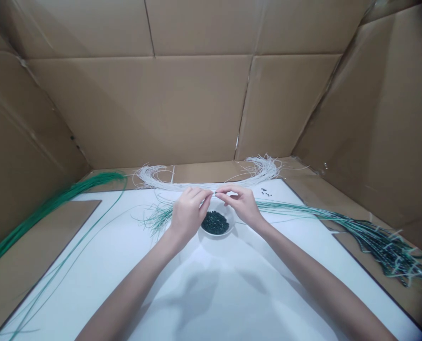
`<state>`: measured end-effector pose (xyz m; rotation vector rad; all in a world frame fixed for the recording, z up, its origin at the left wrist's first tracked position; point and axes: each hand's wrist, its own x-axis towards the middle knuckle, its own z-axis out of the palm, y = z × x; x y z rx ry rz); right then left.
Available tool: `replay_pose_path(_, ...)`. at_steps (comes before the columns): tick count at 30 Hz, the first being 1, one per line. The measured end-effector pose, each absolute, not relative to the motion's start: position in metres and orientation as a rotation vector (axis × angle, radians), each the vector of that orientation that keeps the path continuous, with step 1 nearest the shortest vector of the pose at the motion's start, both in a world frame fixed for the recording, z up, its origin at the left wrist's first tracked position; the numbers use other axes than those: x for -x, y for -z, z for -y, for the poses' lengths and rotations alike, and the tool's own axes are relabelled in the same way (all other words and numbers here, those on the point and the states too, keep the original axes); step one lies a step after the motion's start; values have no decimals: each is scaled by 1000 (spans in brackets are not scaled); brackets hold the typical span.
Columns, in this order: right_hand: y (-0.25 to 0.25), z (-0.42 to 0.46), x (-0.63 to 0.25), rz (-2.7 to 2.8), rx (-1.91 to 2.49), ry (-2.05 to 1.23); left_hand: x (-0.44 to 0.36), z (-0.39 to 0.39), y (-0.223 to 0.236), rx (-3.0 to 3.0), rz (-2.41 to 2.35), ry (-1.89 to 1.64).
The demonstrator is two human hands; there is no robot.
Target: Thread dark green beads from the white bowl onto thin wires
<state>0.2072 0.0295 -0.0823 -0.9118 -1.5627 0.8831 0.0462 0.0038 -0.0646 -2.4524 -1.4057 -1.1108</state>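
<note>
My left hand [190, 210] and my right hand [242, 203] meet fingertip to fingertip above a white bowl [233, 226]. The bowl holds a heap of dark green beads [215, 222]. Thumb and index finger are pinched together on each hand. A tiny dark bead [215, 192] shows at the right fingertips. What the left fingertips pinch is too small to make out. Green cords [285, 206] run out to the right from behind my right hand. Loose thin green ends [157, 215] fan out beside my left hand.
A bundle of white cords [197, 186] curves along the back. Green cords [72, 189] lie at the left. Beaded strands [388, 251] with pale ends lie at the right. Several loose beads [266, 192] rest on the white board [108, 246]. Cardboard walls [197, 109] enclose the space.
</note>
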Motion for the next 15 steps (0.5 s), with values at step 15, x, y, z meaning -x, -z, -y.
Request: replay_pose_path(15,85,-32,-209,1679,852,-736,-48,-2,64,2445,1416,1108)
